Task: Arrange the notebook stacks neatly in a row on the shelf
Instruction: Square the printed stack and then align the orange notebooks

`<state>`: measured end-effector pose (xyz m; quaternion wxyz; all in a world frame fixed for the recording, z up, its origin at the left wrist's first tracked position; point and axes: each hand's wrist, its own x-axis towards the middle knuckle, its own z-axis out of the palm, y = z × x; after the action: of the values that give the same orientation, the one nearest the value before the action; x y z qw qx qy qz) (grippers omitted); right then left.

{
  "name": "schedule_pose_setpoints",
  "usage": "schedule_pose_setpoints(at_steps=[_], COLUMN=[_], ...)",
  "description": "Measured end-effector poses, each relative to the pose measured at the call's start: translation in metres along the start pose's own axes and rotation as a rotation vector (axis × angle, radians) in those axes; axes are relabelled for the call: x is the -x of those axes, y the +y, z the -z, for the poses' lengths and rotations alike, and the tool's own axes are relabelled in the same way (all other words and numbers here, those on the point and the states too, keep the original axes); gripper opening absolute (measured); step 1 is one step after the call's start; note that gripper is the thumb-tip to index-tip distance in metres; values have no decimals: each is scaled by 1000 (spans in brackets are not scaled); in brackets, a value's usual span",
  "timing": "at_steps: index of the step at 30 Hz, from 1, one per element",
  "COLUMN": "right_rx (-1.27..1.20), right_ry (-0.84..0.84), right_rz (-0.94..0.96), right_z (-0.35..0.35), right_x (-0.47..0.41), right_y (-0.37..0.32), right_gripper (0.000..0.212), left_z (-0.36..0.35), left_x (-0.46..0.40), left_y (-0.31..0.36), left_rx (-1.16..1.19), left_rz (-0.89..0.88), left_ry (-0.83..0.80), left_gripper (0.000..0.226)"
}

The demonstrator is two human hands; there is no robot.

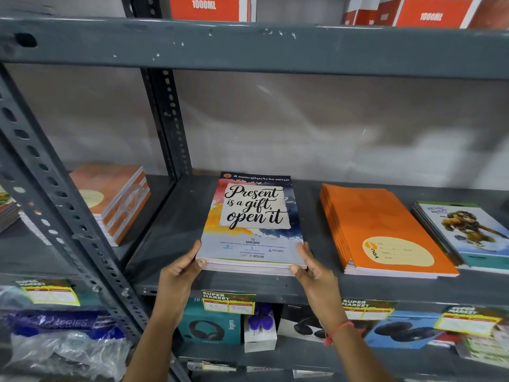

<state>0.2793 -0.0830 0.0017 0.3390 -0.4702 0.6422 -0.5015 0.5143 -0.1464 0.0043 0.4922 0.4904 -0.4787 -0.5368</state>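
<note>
A stack of notebooks with a "Present is a gift, open it" cover (252, 224) lies flat on the grey metal shelf (176, 216), near its front edge. My left hand (180, 271) grips the stack's near left corner. My right hand (311, 268) grips its near right corner. To the right lies an orange notebook stack (377, 227), turned slightly askew. Further right sits a stack with a lion picture on the cover (468, 235), partly cut off by the frame edge.
A perforated grey upright (57, 205) divides this bay from the left one, where an orange-brown notebook stack (115, 199) lies. Boxes of headphones (209, 326) and price tags fill the shelf below. Red cartons (209, 6) stand on the shelf above.
</note>
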Motion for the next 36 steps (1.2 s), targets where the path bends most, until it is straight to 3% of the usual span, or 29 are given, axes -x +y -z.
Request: schedule_pose_setpoints(at_steps=[18, 22, 27, 30, 32, 34, 36], right_rx=[92, 97, 90, -23, -80, -103, -111], right_ry=[18, 135, 592, 784, 804, 720, 602], right_rz=[-35, 4, 123, 48, -38, -103, -109], right_z=[-1, 21, 98, 157, 190, 214, 228], right_x=[9, 21, 28, 20, 13, 8, 2], right_y=[-14, -29, -38, -12, 9, 26, 33], right_gripper=[49, 52, 52, 48, 47, 53, 53], left_z=[-9, -46, -150, -210, -235, -254, -265], left_x=[5, 34, 73, 80, 81, 76, 72], left_y=[9, 27, 31, 25, 20, 14, 13], left_rx=[5, -253, -455, -395, -373, -342, -192], left_rz=[18, -139, -492, -363, -234, -93, 29], left_ry=[144, 366, 56, -153, -259, -242, -163], left_gripper=[42, 52, 58, 55, 72, 118, 137])
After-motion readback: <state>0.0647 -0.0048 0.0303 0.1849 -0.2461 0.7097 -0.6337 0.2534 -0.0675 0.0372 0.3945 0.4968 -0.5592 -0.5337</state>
